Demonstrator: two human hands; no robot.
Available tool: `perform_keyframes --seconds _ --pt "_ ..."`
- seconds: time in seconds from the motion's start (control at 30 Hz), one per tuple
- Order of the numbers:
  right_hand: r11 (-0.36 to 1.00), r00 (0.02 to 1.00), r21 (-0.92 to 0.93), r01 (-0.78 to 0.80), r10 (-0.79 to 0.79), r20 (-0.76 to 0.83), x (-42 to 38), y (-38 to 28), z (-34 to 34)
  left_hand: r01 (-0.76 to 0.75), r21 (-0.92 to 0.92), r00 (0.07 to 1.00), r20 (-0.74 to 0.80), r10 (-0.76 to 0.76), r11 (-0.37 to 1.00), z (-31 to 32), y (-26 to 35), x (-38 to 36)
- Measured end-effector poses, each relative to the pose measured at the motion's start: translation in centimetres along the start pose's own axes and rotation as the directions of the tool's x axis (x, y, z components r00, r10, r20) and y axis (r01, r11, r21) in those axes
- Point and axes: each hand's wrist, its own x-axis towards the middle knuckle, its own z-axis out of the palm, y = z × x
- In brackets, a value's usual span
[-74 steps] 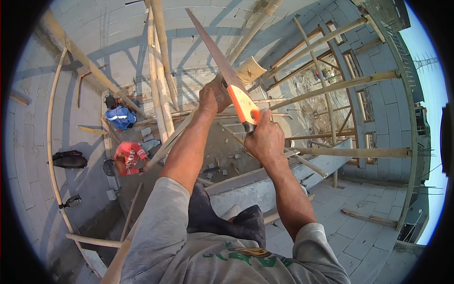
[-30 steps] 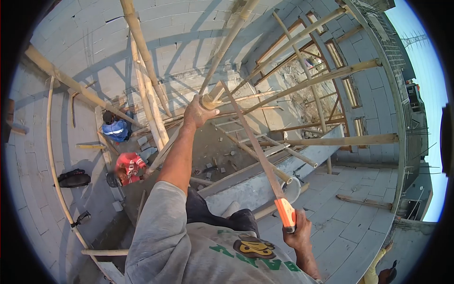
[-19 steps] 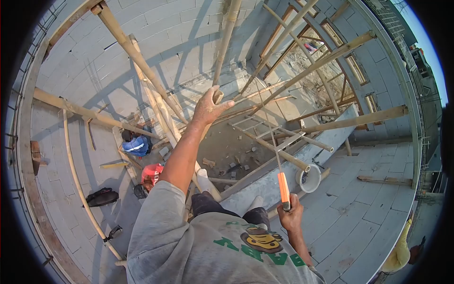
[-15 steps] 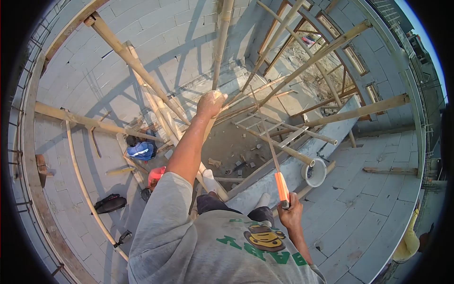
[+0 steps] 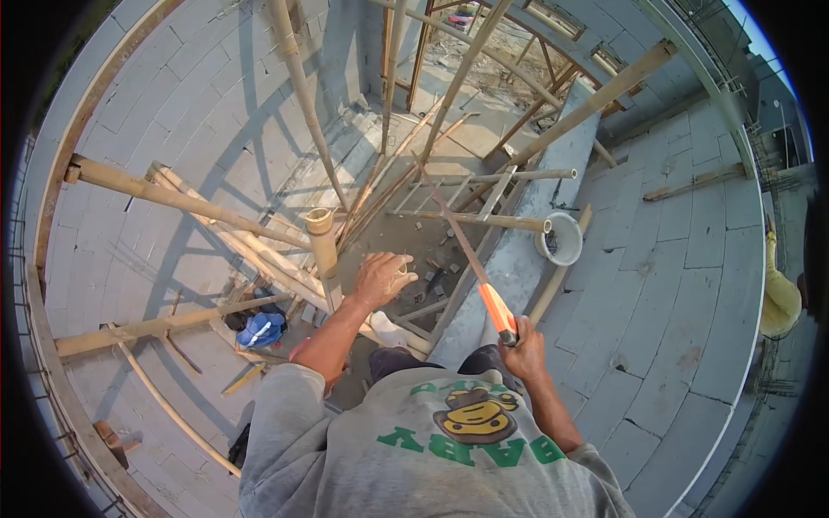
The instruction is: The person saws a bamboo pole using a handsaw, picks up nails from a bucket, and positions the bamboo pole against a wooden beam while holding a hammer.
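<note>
- While the right hand [image 5: 524,350] is clamped around the orange handle [image 5: 496,309] of the saw [image 5: 458,229], the blade points up and away over the concrete ledge's left edge.
- Empty, the left hand [image 5: 382,278] has its fingers apart, near the upright bamboo post [image 5: 322,246].
- Beneath the saw's handle end runs the concrete ledge [image 5: 518,268]; the bucket [image 5: 569,253] sits at its right edge, near a bamboo pole [image 5: 549,293].
- Past the blade, the bamboo ladder's [image 5: 496,194] rail ends reach over the ledge.
- Farther out, a person in blue [image 5: 262,330] is low beside the block wall [image 5: 186,281].
</note>
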Motion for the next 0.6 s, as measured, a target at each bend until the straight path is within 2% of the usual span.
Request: perform_keyframes --seconds 0.03,0.1,0.2,0.3,0.37,0.4,0.47,0.5,0.57,0.6 --pt "1.000 1.000 0.010 -0.021 0.021 -0.014 -0.5 0.5 0.5 0.174 -0.141 0.983 -0.041 -0.181 0.975 0.6 0.9 -0.5" --pt "0.997 0.997 0.011 -0.079 0.079 -0.016 -1.2 1.6 1.3 0.466 -0.425 0.846 -0.043 -0.531 0.776 2.6 3.6 -0.2" --pt "0.985 0.984 -0.012 -0.174 0.175 0.032 -1.9 3.0 2.8 0.451 -0.610 0.858 0.095 -0.505 0.651 6.0 3.7 0.9" --pt "0.958 0.956 -0.015 -0.288 0.288 0.057 -2.8 4.3 3.4 0.321 -0.519 0.911 -0.060 -0.408 0.793 5.9 5.2 2.3" --pt "0.946 0.944 0.005 -0.325 0.324 0.057 -3.4 4.6 3.0 0.329 -0.520 0.924 0.005 -0.382 0.788 4.2 4.9 2.5" --pt "0.937 0.937 0.019 -0.349 0.348 0.041 -3.5 4.8 2.6 0.341 -0.463 0.927 0.019 -0.375 0.818 4.0 3.9 2.4" --pt "0.944 0.943 0.060 -0.325 0.329 -0.059 -3.7 5.0 1.0 0.443 -0.360 0.893 0.092 -0.441 0.821 4.6 0.6 1.6" --pt "0.946 0.940 0.076 -0.314 0.321 -0.118 -3.8 5.3 -0.3 0.515 -0.353 0.852 0.108 -0.513 0.781 4.0 0.8 1.4" --pt "0.937 0.908 0.101 -0.336 0.350 -0.228 -3.9 5.7 -4.5 0.477 -0.389 0.872 0.099 -0.479 0.788 6.9 -4.1 0.2" --pt "0.936 0.898 0.112 -0.335 0.353 -0.261 -4.1 5.8 -7.0 0.479 -0.406 0.873 0.128 -0.470 0.779 6.6 -2.7 0.4"
